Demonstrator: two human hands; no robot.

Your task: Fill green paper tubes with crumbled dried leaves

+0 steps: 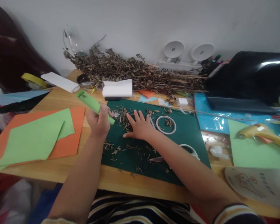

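My left hand (99, 121) is closed around a rolled green paper tube (90, 101), which slants up to the left above the table. To its right, my right hand (140, 126) lies spread, palm down, over dried leaf bits (124, 116) on the dark green mat (184, 130). Just right of those fingers is a white ring (166, 125), possibly a tape roll. Scissors (190, 151) lie partly hidden under my right forearm. More leaf crumbs are scattered across the mat below my hands.
A long bundle of dried plants (121, 67) lies along the wall. Green sheets (34, 135) rest on orange paper (72, 137) at left. A white paper roll (118, 88) sits behind the mat. At right are a yellow glue gun (263, 132) and a blue folder (207, 116).
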